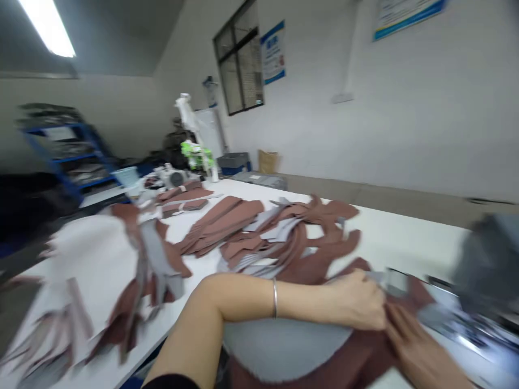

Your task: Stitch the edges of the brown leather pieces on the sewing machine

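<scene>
My left hand (pixel 363 300), with a thin bangle (pixel 275 298) on its wrist, reaches across to the right. Its fingers are closed at the edge of a brown fabric piece (pixel 343 362) with a grey face. Close beside it, my right hand (pixel 421 346) lies against the same fabric; motion smears its fingers, so I cannot tell its grip. The fabric spreads below my left forearm toward me. Behind it lies a loose heap of brown and grey cut strips (pixel 298 243).
The white table (pixel 409 219) carries brown stacked panels (pixel 223 221) and, at left, a pale fabric piece (pixel 95 259) among hanging strips. Blurred metallic and clear items (pixel 466 324) sit at right, near a dark grey shape (pixel 490 265). A blue shelf (pixel 67 156) stands far left.
</scene>
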Tool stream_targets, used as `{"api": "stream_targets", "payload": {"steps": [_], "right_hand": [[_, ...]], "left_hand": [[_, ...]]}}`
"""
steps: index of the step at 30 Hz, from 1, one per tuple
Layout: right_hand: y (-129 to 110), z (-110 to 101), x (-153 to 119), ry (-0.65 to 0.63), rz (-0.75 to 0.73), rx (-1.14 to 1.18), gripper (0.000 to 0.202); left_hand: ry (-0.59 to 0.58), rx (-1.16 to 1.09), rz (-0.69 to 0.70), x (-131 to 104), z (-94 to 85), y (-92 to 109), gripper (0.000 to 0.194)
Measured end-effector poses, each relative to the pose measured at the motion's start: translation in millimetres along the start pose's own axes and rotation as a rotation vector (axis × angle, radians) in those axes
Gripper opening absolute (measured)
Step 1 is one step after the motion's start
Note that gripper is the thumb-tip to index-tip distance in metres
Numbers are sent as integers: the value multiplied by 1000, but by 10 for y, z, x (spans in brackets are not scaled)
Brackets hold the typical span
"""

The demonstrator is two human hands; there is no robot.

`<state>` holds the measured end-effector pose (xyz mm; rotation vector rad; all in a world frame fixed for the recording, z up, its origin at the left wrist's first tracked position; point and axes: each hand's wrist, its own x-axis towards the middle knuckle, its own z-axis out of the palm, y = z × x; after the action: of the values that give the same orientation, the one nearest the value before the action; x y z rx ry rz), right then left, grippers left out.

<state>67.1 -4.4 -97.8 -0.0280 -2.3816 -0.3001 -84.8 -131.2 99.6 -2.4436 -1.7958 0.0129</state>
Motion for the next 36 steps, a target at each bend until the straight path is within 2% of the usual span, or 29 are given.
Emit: {"api": "stream_targets", "payload": {"steps": [2, 4, 6, 8, 13, 17, 19, 23, 27, 30, 36], "right_hand": [[-229, -333, 47, -87, 42, 15, 36], [-399, -567, 78, -166, 75, 41, 33], [-454, -688, 77, -228, 63, 17, 35], [-441, -763, 33, -280, 61, -14, 32], [-422, -841, -64, -356, 74, -33, 33], [-402, -798, -48, -348, 70, -15, 39], [-376, -814, -50, -346, 80, 13, 34], [-282, -979, -149, -380, 83, 110, 28], [-152, -1126, -329, -388, 67, 161, 27], [-52, -1071, -369, -336, 73, 120, 29], [94, -769, -182, -333, 110, 29, 26]], "left_hand": [[-92, -97, -33, 199, 381, 252, 19], [-101, -141, -54, 308, 637, 394, 12], [-97, -184, -127, 378, 798, 415, 16], [-106, -231, -191, 426, 884, 382, 21], [-186, -376, -314, 476, 936, 360, 25], [-185, -438, -441, 635, 997, 328, 60], [-171, -439, -470, 761, 1033, 316, 67], [-196, -434, -428, 983, 1075, 345, 66], [-268, -460, -349, 1030, 1071, 349, 64], [-302, -475, -335, 1005, 1056, 314, 63], [-326, -429, -371, 1045, 1050, 342, 60]]}}
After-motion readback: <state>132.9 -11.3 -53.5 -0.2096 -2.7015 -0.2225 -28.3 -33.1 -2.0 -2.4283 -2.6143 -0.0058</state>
